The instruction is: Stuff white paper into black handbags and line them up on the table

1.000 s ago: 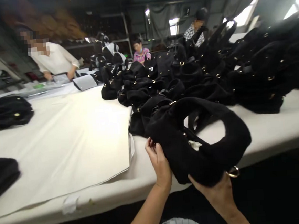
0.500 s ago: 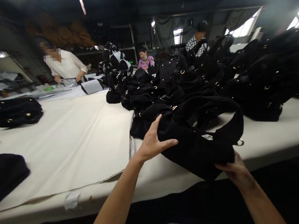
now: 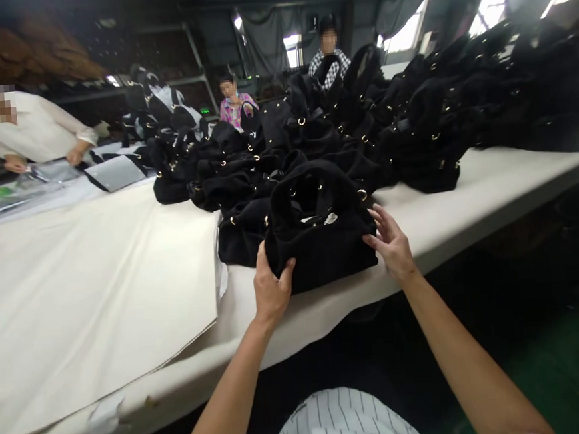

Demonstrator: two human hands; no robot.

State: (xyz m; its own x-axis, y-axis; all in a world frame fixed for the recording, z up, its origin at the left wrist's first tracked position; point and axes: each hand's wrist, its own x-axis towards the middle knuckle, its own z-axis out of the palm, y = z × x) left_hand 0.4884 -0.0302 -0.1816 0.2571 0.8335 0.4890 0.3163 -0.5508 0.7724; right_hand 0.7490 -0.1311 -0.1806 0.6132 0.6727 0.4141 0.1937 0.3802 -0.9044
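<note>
A black cloth handbag (image 3: 330, 257) with a wide loop handle and gold-coloured rings rests near the front edge of the table, its mouth facing up and something whitish showing inside. My left hand (image 3: 272, 288) is closed on its left end, thumb across the front and fingers along the side. At the opposite end, my right hand (image 3: 390, 244) holds the right side, its thumb on the front face and fingers curved by the corner. Right behind this bag lie several more black bags (image 3: 237, 187), heaped together.
Pale sheeting (image 3: 99, 292) covers the table at left, with a loose edge beside the bags. More black bags (image 3: 424, 146) are piled at right. A person in a white shirt (image 3: 36, 123) handles clear plastic at far left; two other people are behind the heap.
The handbag has been turned from a tilt to lie squarer along the table edge. My right hand has moved up its right end. The view has swung to the right.
</note>
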